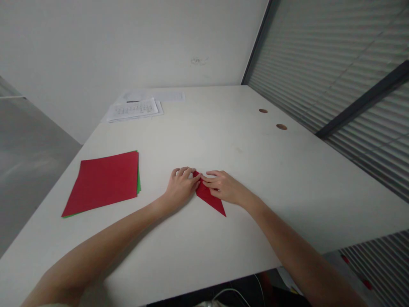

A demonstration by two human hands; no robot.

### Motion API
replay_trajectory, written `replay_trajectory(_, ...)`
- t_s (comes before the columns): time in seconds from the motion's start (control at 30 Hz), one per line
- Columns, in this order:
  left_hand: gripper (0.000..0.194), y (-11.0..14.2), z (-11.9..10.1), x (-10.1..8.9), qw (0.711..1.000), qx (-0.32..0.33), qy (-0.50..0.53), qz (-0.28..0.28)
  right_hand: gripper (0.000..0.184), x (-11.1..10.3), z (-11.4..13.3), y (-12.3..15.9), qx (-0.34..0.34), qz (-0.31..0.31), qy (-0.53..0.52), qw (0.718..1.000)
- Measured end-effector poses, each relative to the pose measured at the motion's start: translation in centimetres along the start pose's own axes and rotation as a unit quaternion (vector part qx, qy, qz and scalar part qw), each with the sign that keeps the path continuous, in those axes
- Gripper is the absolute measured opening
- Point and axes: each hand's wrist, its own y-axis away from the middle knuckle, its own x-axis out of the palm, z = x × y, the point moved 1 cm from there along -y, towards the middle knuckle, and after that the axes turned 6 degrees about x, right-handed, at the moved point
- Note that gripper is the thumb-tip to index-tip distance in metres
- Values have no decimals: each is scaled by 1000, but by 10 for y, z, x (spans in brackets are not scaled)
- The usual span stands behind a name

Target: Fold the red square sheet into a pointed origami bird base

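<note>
A small piece of folded red paper [211,200] lies on the white table, its sharp point toward me and to the right. My left hand [182,184] holds its left edge, with the fingers bent and the thumb on the paper. From the other side my right hand [225,186] has its fingertips and thumb closed on the upper right part of the paper. The two hands nearly meet at the top, and the fingers cover much of the upper folds. Left of my left hand is a stack of large red sheets [104,181], with green paper [139,183] showing beneath.
Handwritten white sheets [136,109] lie at the back left of the table [198,132]. Two round holes [281,127] are cut in the tabletop at the right. A wall stands behind, and blinds [319,59] run along the right side. A white cable [231,291] hangs below the front edge.
</note>
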Motion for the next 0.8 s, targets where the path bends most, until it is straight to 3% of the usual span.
replay_trajectory(0.47, 37, -1, -12, 3, 995, -18, 95, 0, 30, -1, 0, 0, 14, 17, 8, 1000)
replay_trajectory(0.8, 40, -3, -11, 7, 995, 45, 85, 4, 30, -5, 4, -1, 26, 27, 15, 999)
